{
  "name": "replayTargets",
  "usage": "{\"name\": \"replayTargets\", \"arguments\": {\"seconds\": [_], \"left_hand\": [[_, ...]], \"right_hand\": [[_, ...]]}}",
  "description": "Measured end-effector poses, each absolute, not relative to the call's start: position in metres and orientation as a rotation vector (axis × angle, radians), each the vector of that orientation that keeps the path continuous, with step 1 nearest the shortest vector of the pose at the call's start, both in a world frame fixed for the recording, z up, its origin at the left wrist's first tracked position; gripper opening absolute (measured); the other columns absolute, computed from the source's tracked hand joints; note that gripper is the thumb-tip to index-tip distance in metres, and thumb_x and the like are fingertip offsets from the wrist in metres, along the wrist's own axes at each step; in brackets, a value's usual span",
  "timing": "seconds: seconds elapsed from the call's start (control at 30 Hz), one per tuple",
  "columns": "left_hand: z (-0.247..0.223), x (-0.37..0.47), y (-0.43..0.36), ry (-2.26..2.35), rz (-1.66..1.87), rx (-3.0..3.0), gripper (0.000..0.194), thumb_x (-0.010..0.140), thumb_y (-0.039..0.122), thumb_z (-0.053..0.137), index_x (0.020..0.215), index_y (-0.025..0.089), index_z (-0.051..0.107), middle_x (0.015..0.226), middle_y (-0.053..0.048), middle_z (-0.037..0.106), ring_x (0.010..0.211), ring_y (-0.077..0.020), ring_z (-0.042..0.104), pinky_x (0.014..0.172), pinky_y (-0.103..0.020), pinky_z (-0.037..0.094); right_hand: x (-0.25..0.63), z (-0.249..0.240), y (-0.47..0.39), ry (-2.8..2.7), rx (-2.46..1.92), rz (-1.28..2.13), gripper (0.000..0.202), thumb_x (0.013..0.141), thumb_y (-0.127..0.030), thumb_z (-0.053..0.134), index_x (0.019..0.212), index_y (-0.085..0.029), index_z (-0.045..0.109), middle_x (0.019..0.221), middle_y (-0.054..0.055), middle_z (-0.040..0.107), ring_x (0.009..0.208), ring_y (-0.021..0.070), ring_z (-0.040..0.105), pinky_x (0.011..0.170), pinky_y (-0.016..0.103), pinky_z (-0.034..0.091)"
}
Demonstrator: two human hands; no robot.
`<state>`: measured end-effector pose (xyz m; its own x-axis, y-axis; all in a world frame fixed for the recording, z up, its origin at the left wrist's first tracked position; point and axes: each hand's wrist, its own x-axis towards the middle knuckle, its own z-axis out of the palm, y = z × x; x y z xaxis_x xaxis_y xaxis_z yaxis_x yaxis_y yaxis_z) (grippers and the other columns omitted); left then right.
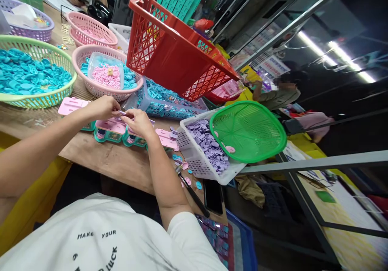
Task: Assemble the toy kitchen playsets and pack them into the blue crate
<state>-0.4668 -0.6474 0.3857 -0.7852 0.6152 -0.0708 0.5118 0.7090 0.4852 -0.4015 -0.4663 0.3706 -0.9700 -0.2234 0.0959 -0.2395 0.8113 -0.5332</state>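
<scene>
My left hand (pixel 105 108) and my right hand (pixel 138 122) meet above the near edge of the table. Both have their fingertips pinched on a small purple plastic piece (pixel 121 112), partly covered by the fingers. Right below them is a row of teal toy cases with pink tops, among them one case (pixel 108 133) under the left hand and another (pixel 133 139) under the right. A further pink top (pixel 71 105) shows beside my left wrist, and one more (pixel 166 138) lies right of my right forearm. Loose purple pieces lie near it.
A white basket (pixel 194 154) of purple pieces stands right, a green basket (pixel 248 131) tilted on it. Behind are a red crate (pixel 169 49), a pink basket (pixel 91 86) and a green basket of blue parts (pixel 36 77). A hammer (pixel 194 194) and phone (pixel 213 197) lie near the edge.
</scene>
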Motion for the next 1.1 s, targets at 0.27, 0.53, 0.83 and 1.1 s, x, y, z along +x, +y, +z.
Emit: {"name": "replayTargets", "arguments": {"seconds": [0.27,0.53,0.83,1.1], "left_hand": [[0.386,-0.461,-0.642,2.652,0.755,0.826,0.046,0.080,0.046,0.058,0.097,0.012,0.085,0.055,-0.003,0.062,0.053,-0.0134,0.048,0.056,-0.025,0.032],[0.388,-0.465,-0.645,2.626,0.738,0.755,0.045,0.079,0.045,0.061,0.097,0.011,0.084,0.063,-0.005,0.064,0.058,-0.0134,0.047,0.062,-0.027,0.032],[0.386,-0.464,-0.638,2.684,0.499,0.729,0.039,0.085,0.045,0.059,0.092,0.014,0.082,0.061,-0.004,0.061,0.060,-0.0157,0.050,0.063,-0.028,0.032],[0.385,-0.441,-0.651,2.722,1.269,0.661,0.054,0.083,0.062,0.069,0.106,0.014,0.078,0.100,-0.011,0.073,0.093,-0.0236,0.066,0.074,-0.028,0.048]], "right_hand": [[-0.407,0.376,-0.451,-2.999,0.463,0.977,0.017,0.095,-0.024,0.068,0.094,-0.012,0.080,0.087,0.003,0.076,0.079,0.0141,0.063,0.075,0.024,0.041],[-0.410,0.374,-0.451,-2.963,0.495,1.177,0.020,0.095,-0.025,0.066,0.087,-0.011,0.077,0.078,-0.001,0.069,0.073,0.0109,0.056,0.072,0.023,0.037],[-0.412,0.376,-0.449,-3.068,0.463,1.062,0.015,0.093,-0.023,0.068,0.089,-0.012,0.078,0.077,-0.001,0.068,0.073,0.0114,0.055,0.072,0.024,0.037],[-0.388,0.375,-0.467,-2.800,0.285,0.891,0.025,0.092,-0.029,0.075,0.116,-0.019,0.076,0.106,0.009,0.071,0.101,0.0230,0.063,0.096,0.035,0.050]]}}
